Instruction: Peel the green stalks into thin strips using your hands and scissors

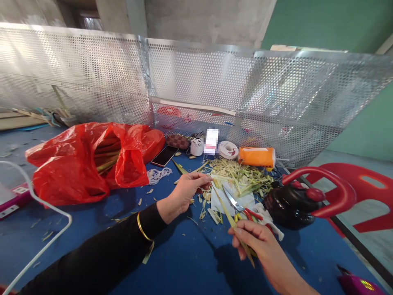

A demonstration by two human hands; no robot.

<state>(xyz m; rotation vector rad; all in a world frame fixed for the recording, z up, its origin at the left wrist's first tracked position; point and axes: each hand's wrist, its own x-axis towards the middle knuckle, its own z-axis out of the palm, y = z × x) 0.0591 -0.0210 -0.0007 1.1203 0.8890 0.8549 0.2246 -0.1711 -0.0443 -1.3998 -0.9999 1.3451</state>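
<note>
A long pale yellow-green plant stalk [226, 211] slants over the blue table between my two hands. My left hand [187, 189] pinches its thin upper end between thumb and fingers. My right hand [256, 241] is closed around the lower part, and the pointed end sticks out below the fingers. Just beyond the stalk, scissors [232, 200] with red handles lie partly open on a white sheet [217, 204]. Behind them spreads a heap of green and yellow plant trimmings [245, 174]. Small peelings are scattered near my left hand.
To the left lies a red plastic bag [70, 164] with stalks inside. A phone [165, 156], white string [159, 175], a tape roll [229, 150] and an orange pouch [257, 157] line the back. A black kettle [288, 205] stands right, before a perforated metal screen [196, 69].
</note>
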